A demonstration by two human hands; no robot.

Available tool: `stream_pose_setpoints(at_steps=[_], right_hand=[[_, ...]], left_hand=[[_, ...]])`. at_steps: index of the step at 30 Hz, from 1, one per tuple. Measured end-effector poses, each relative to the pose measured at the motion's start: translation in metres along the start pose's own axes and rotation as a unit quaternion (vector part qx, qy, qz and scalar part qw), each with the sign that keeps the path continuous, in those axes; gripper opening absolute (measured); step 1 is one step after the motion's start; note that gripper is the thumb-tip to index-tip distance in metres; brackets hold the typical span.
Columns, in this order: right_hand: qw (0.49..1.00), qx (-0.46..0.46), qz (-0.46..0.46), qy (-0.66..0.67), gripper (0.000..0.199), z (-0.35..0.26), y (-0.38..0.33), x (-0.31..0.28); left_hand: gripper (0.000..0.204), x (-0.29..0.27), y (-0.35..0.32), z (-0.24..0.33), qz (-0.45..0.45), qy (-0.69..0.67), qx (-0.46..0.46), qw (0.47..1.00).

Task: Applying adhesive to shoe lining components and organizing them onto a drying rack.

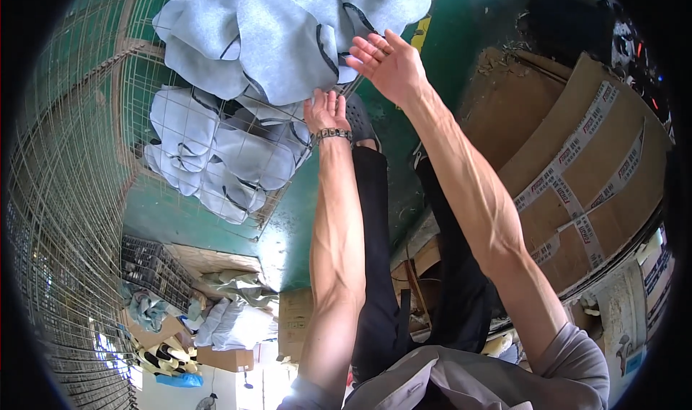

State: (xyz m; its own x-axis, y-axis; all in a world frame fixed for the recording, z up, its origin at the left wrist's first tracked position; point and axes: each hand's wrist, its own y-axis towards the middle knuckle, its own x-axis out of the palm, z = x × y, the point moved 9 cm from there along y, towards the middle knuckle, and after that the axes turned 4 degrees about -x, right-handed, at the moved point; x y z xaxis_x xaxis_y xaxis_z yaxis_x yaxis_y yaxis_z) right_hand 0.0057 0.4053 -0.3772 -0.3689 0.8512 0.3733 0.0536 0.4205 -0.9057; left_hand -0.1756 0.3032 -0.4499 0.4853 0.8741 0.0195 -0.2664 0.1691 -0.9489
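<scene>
Light grey felt-like pieces with dark edge strips are heaped in a wire cage at the upper left. My left hand, with a beaded bracelet at the wrist, is palm up at the near edge of the heap. Its fingers are apart and reach the lower rim of a grey piece; I cannot tell whether they touch it. Farther right, my right hand is open, palm up, with slightly bent fingers and nothing in it. Its fingertips are close beside the heap's right side. More grey pieces show lower down through the wires.
Tall wire mesh runs along the left. Flattened brown cardboard with printed tape lies at the right. My shoe stands on the green floor close to the cage. A black crate and white sacks are at the lower left.
</scene>
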Motion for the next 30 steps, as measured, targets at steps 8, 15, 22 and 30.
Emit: stream_pose_setpoints(at_steps=[8, 15, 22, 30], right_hand=[[0.922, 0.006, -0.142, -0.359, 0.06, 0.09, 0.035, 0.027], [0.846, -0.052, -0.124, -0.516, 0.078, 0.104, 0.041, 0.028], [0.868, 0.126, -0.232, -0.42, 0.057, 0.093, -0.027, 0.04], [0.826, -0.064, -0.04, -0.558, 0.026, 0.06, -0.184, -0.096]], left_hand=[[0.089, 0.006, -0.003, 0.007, -0.058, 0.016, -0.015, 0.998], [0.084, -0.024, -0.087, 0.027, -0.125, 0.024, -0.127, 0.984], [0.064, -0.112, -0.163, 0.055, -0.149, 0.095, -0.078, 0.981], [0.044, -0.186, -0.237, 0.11, -0.129, 0.151, -0.082, 0.977]])
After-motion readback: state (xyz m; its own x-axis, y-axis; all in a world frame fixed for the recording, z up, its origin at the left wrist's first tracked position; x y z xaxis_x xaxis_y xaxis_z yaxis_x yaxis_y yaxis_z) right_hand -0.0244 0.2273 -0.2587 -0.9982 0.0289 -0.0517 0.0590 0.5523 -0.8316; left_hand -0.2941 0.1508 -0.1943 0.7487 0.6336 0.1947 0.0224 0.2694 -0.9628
